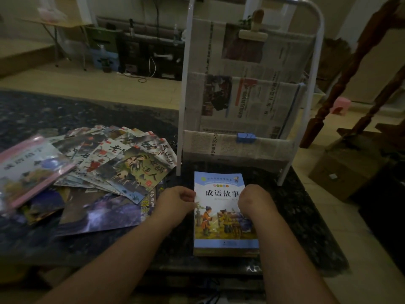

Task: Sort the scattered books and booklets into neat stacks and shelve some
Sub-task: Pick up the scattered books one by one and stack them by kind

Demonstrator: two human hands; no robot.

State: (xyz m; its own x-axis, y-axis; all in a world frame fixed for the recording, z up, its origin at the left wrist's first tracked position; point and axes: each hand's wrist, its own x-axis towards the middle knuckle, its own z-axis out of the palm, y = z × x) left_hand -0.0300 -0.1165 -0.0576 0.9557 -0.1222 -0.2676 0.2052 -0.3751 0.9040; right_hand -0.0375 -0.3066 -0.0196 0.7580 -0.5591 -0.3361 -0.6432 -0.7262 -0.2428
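Note:
A stack of books topped by a blue-covered story book (221, 229) lies on the dark stone table (306, 216) in front of me. My left hand (175, 202) holds the stack's left edge, fingers curled at the side. My right hand (254, 202) grips the right edge, fingers bent over the cover. To the left, several thin illustrated booklets (122, 163) lie fanned out. A pink-edged book (32, 172) rests further left, over a large dark book (103, 213).
A white metal rack (247, 95) lined with newspaper pockets stands just behind the stack, a blue clip on its lowest pocket. A wooden post (341, 84) rises at right. Cardboard boxes (341, 170) sit on the floor to the right.

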